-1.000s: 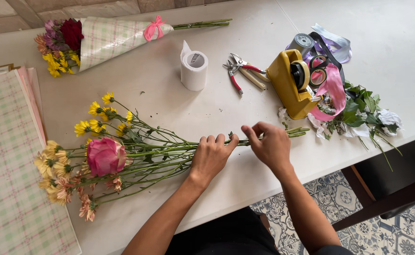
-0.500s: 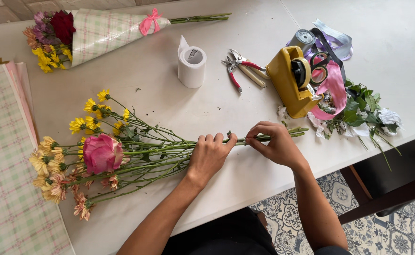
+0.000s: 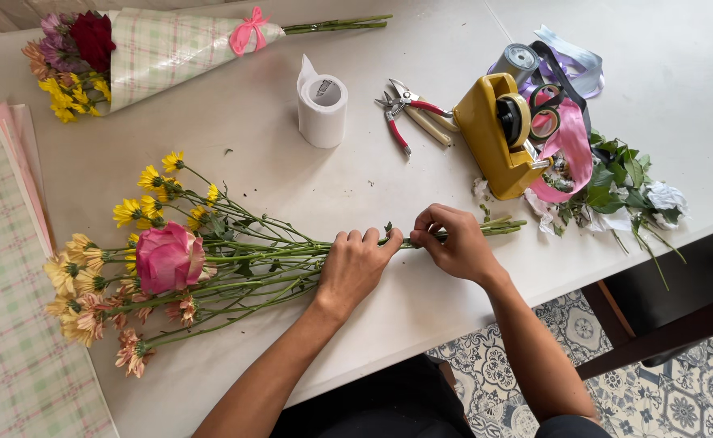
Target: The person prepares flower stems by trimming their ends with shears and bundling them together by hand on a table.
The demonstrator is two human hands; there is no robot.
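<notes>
A loose bunch of flowers lies on the white table [image 3: 356, 186]: a pink rose [image 3: 167, 256], yellow daisies [image 3: 147, 197] and peach blooms, with long green stems [image 3: 275, 251] pointing right. My left hand [image 3: 355, 266] presses down on the stems near their middle. My right hand [image 3: 452, 241] pinches the stems further right, close to their cut ends [image 3: 504, 226]. The two hands almost touch.
A wrapped bouquet [image 3: 141, 50] with a pink bow lies at the back left. A white roll [image 3: 322, 104], red-handled pruners [image 3: 409, 113], a yellow tape dispenser [image 3: 501, 134], ribbons [image 3: 567, 146] and cut leaves [image 3: 624, 182] sit at the right. Checked wrapping paper [image 3: 8, 308] covers the left.
My right hand has slid a little right along the stems. My left hand stays pressed on the bunch. The view has shifted slightly.
</notes>
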